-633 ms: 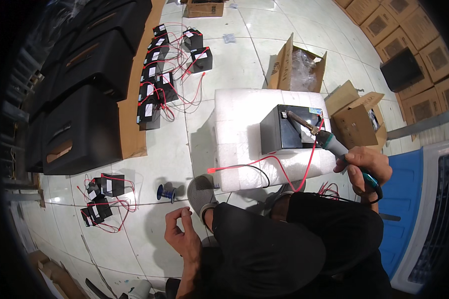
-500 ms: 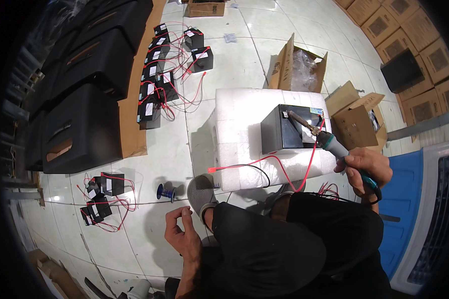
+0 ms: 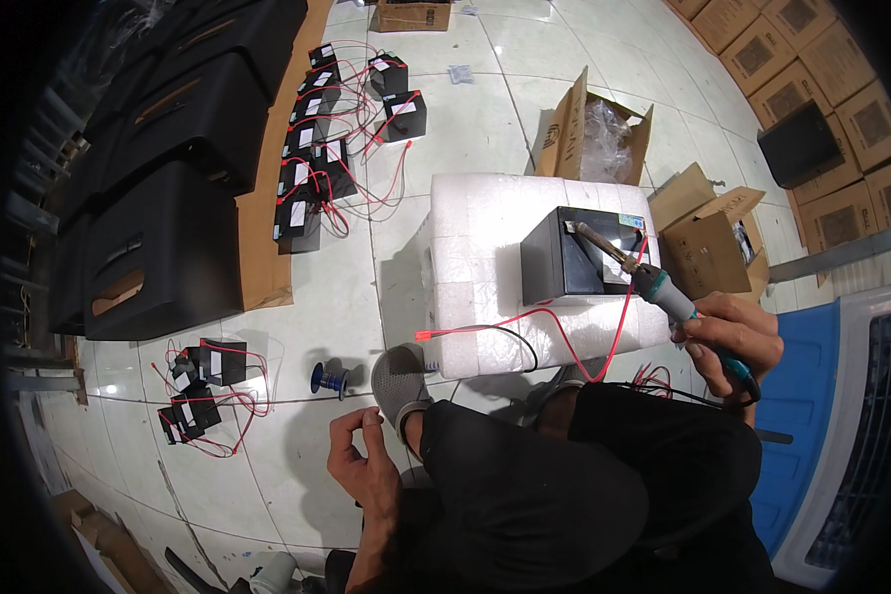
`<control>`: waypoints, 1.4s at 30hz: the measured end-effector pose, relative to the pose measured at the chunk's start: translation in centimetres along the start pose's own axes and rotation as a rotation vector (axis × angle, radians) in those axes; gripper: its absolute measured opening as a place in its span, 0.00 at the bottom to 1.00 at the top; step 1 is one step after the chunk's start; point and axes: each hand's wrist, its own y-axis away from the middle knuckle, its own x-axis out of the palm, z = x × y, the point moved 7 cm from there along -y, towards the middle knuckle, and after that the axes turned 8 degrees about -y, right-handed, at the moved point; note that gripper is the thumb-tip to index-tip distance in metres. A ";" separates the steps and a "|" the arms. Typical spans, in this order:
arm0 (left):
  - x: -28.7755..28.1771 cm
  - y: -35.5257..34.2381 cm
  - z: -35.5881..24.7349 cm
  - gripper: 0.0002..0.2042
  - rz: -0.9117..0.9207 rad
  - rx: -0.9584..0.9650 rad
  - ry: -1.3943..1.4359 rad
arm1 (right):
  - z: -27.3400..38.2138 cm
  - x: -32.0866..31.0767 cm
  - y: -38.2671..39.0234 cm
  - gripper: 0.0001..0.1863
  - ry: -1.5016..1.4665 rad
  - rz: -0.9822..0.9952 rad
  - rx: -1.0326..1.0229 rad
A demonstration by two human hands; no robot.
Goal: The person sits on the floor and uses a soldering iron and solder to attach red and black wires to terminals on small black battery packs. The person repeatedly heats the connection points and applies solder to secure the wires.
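Note:
In my right hand (image 3: 735,342) is a soldering iron (image 3: 668,295) with a grey and green handle, gripped firmly. Its metal tip reaches to the left terminal of a black battery (image 3: 549,265); actual contact is hard to judge. The battery lies on a white foam block (image 3: 475,238). A red wire (image 3: 619,332) runs from the battery's right end down over the block, and a black wire (image 3: 525,340) curves beside it to a red connector (image 3: 425,336). Held low beside my knee, my left hand (image 3: 366,463) has its fingers curled in; anything between them is too small to make out.
A blue spool of wire (image 3: 329,381) stands on the tiled floor. Several wired batteries (image 3: 297,178) sit at the far left, more (image 3: 206,391) nearer. Black casings (image 3: 163,257) line the left side. Opened cartons (image 3: 713,238) and a blue and white unit (image 3: 797,396) are at right.
Both hands hold nearly the same pose. The soldering iron and my right hand have shifted very slightly right and down; the whole view has moved a little too.

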 end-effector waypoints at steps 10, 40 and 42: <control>-0.1 0.0 0.0 0.04 -0.004 0.011 -0.010 | -1.1 -0.7 0.3 0.08 -0.195 -0.113 0.013; 0.1 -0.1 0.2 0.04 0.015 -0.004 0.002 | -9.0 -0.8 1.8 0.13 -0.824 -0.437 0.442; 0.1 0.0 0.1 0.04 0.017 0.003 0.008 | -9.0 -0.9 1.9 0.13 -0.825 -0.405 0.422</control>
